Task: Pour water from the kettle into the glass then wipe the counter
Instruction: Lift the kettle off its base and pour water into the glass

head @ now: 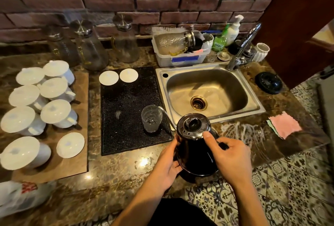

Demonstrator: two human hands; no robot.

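Observation:
A black gooseneck kettle (194,146) is tilted forward over the counter's front edge, its thin spout reaching to the rim of a clear ribbed glass (151,120). The glass stands upright on the black rubber mat (126,110) and holds a little water at the bottom. My right hand (229,158) grips the kettle's handle, thumb pressing on the metal lid. My left hand (168,164) cups the kettle's lower left side. A pink cloth (283,124) lies on the marble counter (117,168) at the right, beside a wet patch.
A steel sink (207,92) sits behind the kettle, with a tap (242,46) and a dish tub (180,50) at the back. Several lidded white cups (36,102) fill the left side. Glass carafes (90,44) line the brick wall. A black lid (269,82) lies at the right.

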